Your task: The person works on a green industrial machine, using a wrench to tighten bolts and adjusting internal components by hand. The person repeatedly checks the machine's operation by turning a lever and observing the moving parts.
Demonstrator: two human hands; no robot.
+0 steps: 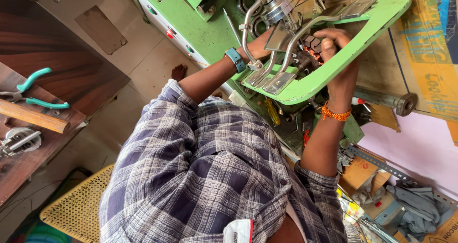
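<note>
Pale floor tiles [152, 57] and a cluttered workshop corner surround the green machine [200, 28] you lean over. Your right hand [334, 42] is curled shut at the far side, fingers wrapped on a small dark slotted part [311, 46] with copper-coloured wire showing in it. The part sits inside the opening of the machine's light green frame [381, 18]. Your left hand [260, 45], on the wrist with the teal watch [234, 59], presses against the curved metal levers [286, 52] just left of that part. The levers hide its fingers, so you cannot tell how far they are closed. As far as this view shows, the part is already seated in the frame with wire on it and both hands are at work on it. How much is finished or left cannot be read. Further out, a steel rod [386, 100] pokes out to the right below the frame, with cardboard [424, 42] beyond it and grey cloth [420, 205] nearer. Well apart on the left, teal-handled pliers [38, 88] and a wooden handle [33, 116] lie on a dark wooden bench [28, 176]. A yellow mesh seat [76, 209] is near you.
</note>
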